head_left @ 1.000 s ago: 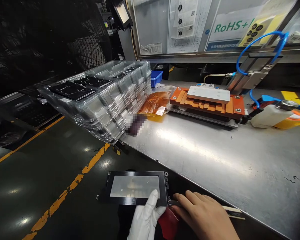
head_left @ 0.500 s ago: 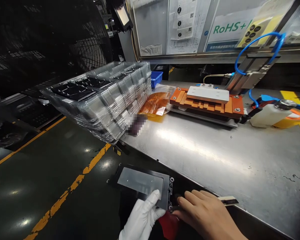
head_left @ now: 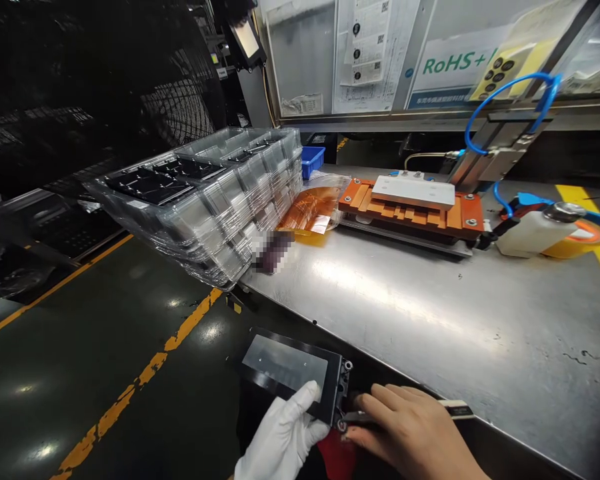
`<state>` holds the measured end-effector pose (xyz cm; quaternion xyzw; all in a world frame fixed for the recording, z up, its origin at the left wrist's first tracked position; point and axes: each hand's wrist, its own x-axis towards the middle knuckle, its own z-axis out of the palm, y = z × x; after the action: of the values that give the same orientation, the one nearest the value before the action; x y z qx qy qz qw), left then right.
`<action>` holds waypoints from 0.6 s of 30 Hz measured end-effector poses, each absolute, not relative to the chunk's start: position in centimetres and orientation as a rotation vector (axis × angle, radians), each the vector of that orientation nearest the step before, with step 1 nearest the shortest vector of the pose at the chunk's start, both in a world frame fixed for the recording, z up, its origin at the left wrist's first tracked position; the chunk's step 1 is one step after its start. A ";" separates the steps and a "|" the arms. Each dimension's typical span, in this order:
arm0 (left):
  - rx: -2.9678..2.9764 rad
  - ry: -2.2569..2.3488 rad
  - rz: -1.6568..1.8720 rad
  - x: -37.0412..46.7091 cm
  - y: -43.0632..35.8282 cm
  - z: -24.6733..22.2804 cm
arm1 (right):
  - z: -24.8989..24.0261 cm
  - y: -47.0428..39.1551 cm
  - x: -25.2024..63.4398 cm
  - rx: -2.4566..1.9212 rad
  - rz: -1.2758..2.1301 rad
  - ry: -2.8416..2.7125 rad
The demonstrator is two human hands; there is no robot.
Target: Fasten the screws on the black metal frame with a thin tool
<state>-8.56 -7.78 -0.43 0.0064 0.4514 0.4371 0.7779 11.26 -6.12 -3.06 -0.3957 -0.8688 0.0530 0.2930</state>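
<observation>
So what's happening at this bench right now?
A person holds a black framed panel just off the near edge of the steel bench. The gloved left hand supports it from below, thumb on its face. The bare right hand works a thin dark tool at the panel's right edge. Stacked clear trays and an orange fixture sit farther back, untouched.

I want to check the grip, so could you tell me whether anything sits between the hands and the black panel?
Nothing visible does. The gloved left hand holds the panel by its near edge, and the bare right hand works a thin tool at its right corner.
</observation>
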 end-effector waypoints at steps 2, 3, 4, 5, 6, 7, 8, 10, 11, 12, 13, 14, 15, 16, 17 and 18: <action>-0.002 1.001 0.981 -8.3 -8.0 -0.5 | -3.0 -6.1 11.1 -1.097 0.138 -2.288; -0.005 1.028 1.009 -8.2 -8.2 -0.7 | -3.0 -6.0 11.1 -1.108 0.127 -2.276; -0.001 1.063 1.041 -8.1 -8.4 -1.0 | -2.9 -6.0 11.0 -1.114 0.113 -2.263; 0.011 1.102 1.082 -8.0 -8.8 -1.3 | -2.8 -6.0 10.9 -1.121 0.093 -2.247; 0.033 1.140 1.132 -7.9 -9.2 -1.8 | -2.7 -6.0 10.8 -1.130 0.070 -2.230; 0.068 1.174 1.185 -7.9 -9.6 -2.2 | -2.7 -5.9 10.8 -1.140 0.046 -2.217; 0.109 1.202 1.241 -7.8 -10.0 -2.7 | -2.7 -5.9 10.7 -1.151 0.022 -2.205; 0.178 1.235 1.313 -7.7 -10.7 -3.5 | -2.8 -5.9 10.6 -1.176 -0.013 -2.197; 0.205 1.253 1.328 -7.5 -10.9 -3.9 | -3.0 -5.9 10.6 -1.186 -0.026 -2.199; 0.230 1.279 1.335 -7.4 -11.1 -4.2 | -3.1 -5.8 10.5 -1.196 -0.038 -2.204; 0.253 1.314 1.338 -7.2 -11.2 -4.4 | -3.3 -5.8 10.4 -1.206 -0.050 -2.205; 0.279 1.358 1.342 -7.1 -11.3 -4.7 | -3.4 -5.8 10.4 -1.214 -0.061 -2.204; 0.315 1.410 1.350 -6.9 -11.3 -4.9 | -3.6 -5.8 10.3 -1.219 -0.071 -2.202; 0.355 1.464 1.359 -6.7 -11.3 -5.1 | -3.7 -5.8 10.2 -1.226 -0.082 -2.196; 0.395 1.514 1.367 -6.6 -11.2 -5.3 | -3.7 -5.8 10.1 -1.229 -0.092 -2.192; 0.435 1.555 1.373 -6.5 -11.2 -5.4 | -3.8 -5.9 10.1 -1.223 -0.100 -2.196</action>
<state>-6.46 -11.20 -5.44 0.1789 0.6399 0.5651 0.4891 10.06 -5.88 -3.82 -0.4626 -0.8305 -0.0380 0.3081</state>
